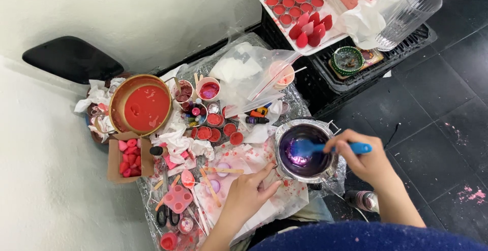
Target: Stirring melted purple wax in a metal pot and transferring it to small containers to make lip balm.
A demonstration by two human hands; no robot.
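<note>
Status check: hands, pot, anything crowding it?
Right hand grips blue spatula in purple-filled metal pot. Left hand steadies pot's rim. Red cups nearby.

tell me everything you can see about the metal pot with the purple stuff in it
The metal pot is round, silvery and shiny, with small wire-like handles at its upper right rim. It stands upright on the plastic-covered table, at its right edge. Inside is glossy purple liquid, paler near the left. A blue spatula reaches into it from the right, held by the right hand. The left hand rests on stained paper, fingertips touching the pot's lower left rim.
</note>
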